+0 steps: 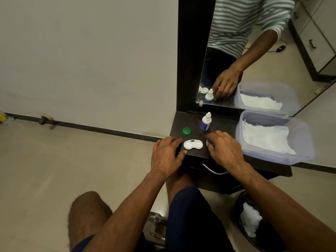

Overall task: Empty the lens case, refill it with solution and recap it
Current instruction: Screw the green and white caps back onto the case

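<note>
1. Progress: the lens case [193,144] lies flat on the dark surface [195,124] with both wells uncapped, so the uncapping step is judged done.
2. Caps: the green cap [186,131] sits apart from the case, behind it. A pale round item, probably the second cap [207,141], shows at the right hand's fingertips; it is mostly hidden.
3. Left hand [166,153]: rests on the surface edge just left of the case, fingers relaxed and extended, grasping nothing.
4. Right hand [224,149]: lies just right of the case, fingers bent down over the pale item. Whether they grip it or merely touch it cannot be determined.
5. Solution bottle [206,122]: stands upright behind the case, nozzle cap fitted, untouched by either hand.
6. Well contents: not discernible; emptying cannot be confirmed.
7. Remaining, as judged: confirm emptying, dispense solution into both wells, refit both caps.
8. Nearby: a plastic tub [301,135] holding white tissue stands to the right.
</note>
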